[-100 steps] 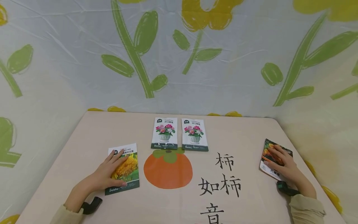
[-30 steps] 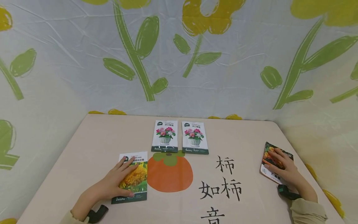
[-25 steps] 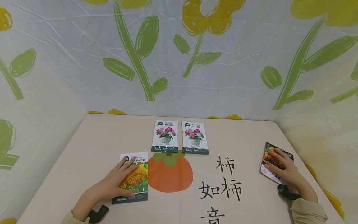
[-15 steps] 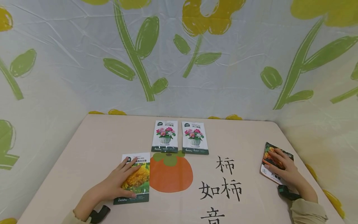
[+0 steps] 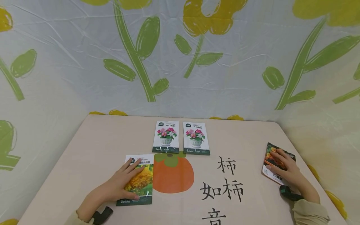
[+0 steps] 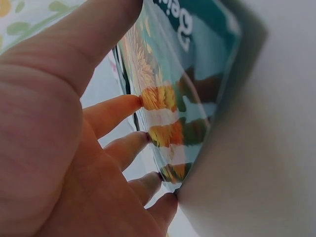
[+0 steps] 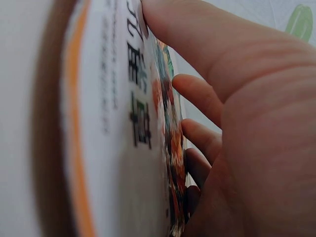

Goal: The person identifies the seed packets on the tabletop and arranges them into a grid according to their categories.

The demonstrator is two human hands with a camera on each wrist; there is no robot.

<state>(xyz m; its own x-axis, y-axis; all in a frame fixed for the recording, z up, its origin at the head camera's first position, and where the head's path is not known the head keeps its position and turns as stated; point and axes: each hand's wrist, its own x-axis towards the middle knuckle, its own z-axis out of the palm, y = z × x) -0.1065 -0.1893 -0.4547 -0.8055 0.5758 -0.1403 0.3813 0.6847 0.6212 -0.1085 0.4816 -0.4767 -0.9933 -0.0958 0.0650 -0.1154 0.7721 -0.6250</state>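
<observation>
My left hand (image 5: 116, 187) rests on a yellow-flower seed packet (image 5: 142, 178) at the table's left, thumb near its dark green bottom band, fingers spread towards its white top. In the left wrist view the fingertips (image 6: 133, 101) touch the packet's glossy face (image 6: 192, 69). Far right, my right hand (image 5: 289, 170) lies over a tilted seed packet (image 5: 271, 175) with orange flowers and a white lower end. In the right wrist view the thumb and fingers (image 7: 190, 91) extend across that packet's face (image 7: 123, 173); it has an orange edge.
Two matching white seed packets (image 5: 166, 137) with pink potted flowers lie side by side at the back middle. The pale tabletop (image 5: 239, 134) bears a printed persimmon (image 5: 174, 176) and black characters (image 5: 222, 189). A flower-patterned curtain (image 5: 225, 87) rises behind and at both sides.
My left hand has slid the yellow-flower packet to the right, so it now meets the printed persimmon's left edge. The right hand and the other packets have stayed in place.
</observation>
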